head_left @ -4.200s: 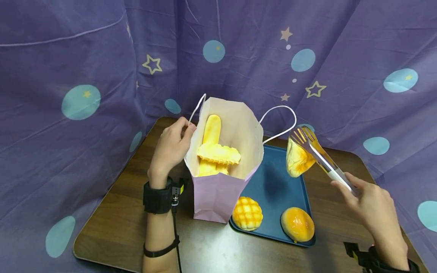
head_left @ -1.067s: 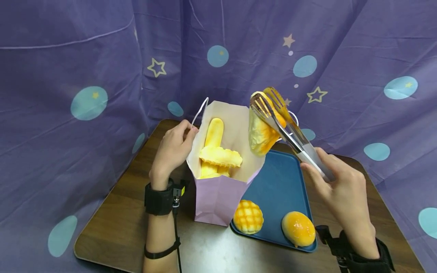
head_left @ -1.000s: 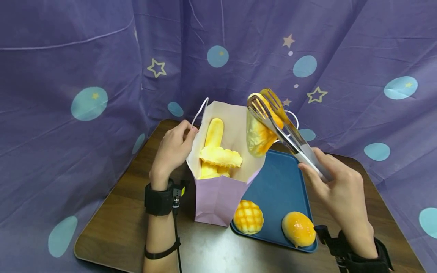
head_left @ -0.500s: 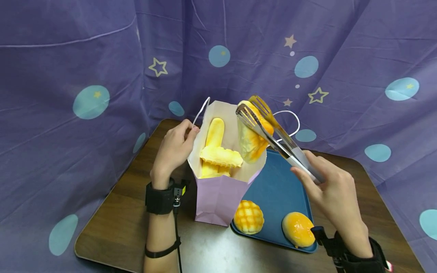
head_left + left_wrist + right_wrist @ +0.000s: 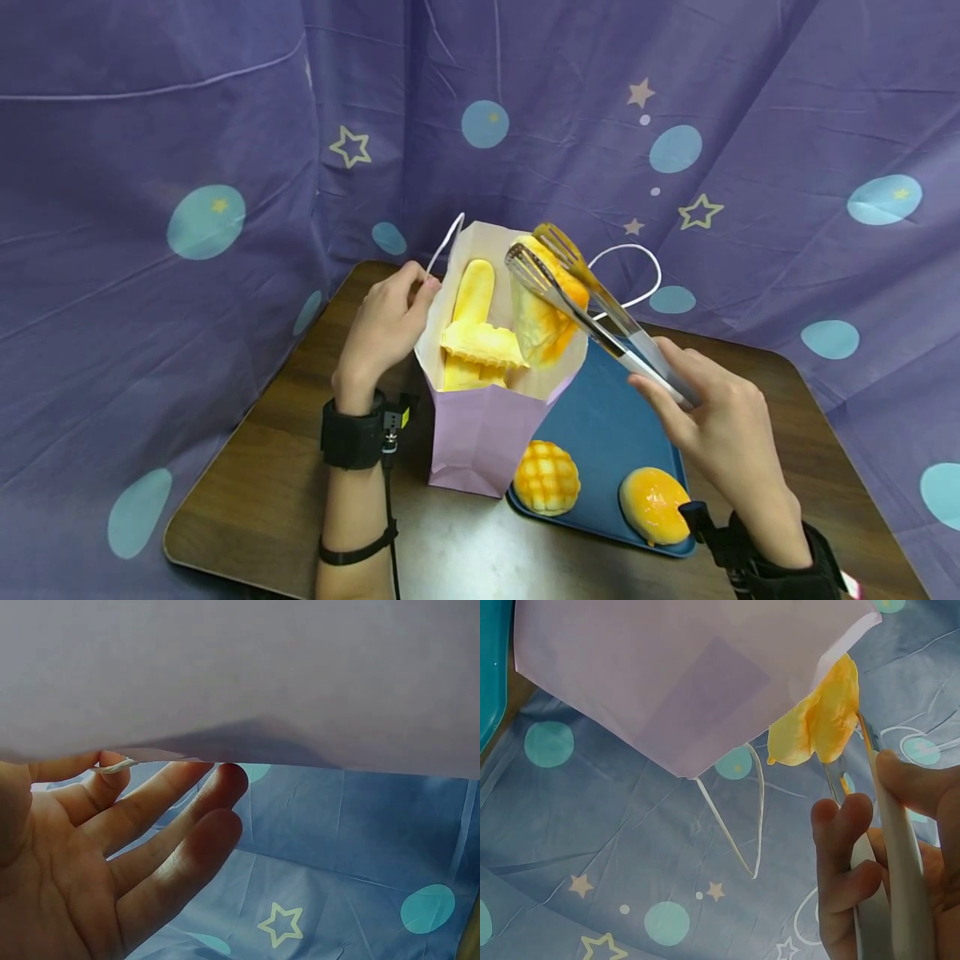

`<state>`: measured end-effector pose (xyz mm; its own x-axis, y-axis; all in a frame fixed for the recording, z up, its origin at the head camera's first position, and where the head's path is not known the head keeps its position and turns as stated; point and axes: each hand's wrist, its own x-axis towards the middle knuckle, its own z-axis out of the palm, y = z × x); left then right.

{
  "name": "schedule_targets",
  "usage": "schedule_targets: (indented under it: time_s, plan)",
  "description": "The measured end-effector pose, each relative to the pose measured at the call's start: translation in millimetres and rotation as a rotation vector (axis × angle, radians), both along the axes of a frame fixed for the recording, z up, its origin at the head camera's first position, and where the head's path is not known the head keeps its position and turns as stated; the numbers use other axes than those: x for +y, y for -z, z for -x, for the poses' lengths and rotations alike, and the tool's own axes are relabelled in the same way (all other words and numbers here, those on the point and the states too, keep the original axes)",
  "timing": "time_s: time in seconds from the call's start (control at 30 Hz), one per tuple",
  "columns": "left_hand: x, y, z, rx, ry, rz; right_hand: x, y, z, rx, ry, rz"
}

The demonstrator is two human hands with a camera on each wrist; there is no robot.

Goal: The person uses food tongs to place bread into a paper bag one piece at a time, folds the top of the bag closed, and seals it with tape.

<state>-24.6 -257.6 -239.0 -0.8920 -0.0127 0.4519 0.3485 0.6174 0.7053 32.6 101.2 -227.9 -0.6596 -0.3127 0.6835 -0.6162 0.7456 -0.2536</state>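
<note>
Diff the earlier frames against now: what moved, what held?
The right hand has carried the tongs and the clamped bun leftward from above the tray to the paper bag mouth. No grip changed. The left hand still holds the bag's rim; two buns stay on the tray.

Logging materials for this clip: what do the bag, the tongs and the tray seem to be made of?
Bag: matte lilac paper, judging by its creased folds and stiff open mouth, with white cord handles.
Tongs, held by the right hand: shiny silvery metal with slotted tips; likely steel.
Tray: smooth dark teal, looks like plastic, though coated metal cannot be ruled out.
</note>
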Motion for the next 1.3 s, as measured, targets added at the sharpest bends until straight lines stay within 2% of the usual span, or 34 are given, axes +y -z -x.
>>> schedule_targets:
  time_s: [0.57,0.77,1.3]
  plan:
    - [-1.0,0.4,0.2,0.003,0.005,0.009,-2,2.6,0.6,-0.006,-0.005,-0.061]
    - [-1.3,0.0,0.2,-0.005,0.002,0.01,-1,3.1,1.4,0.007,-0.013,-0.025]
    - [0.5,-1.7,0.0,-0.016,0.003,0.008,23,2.5,-3.6,0.015,0.048,0.035]
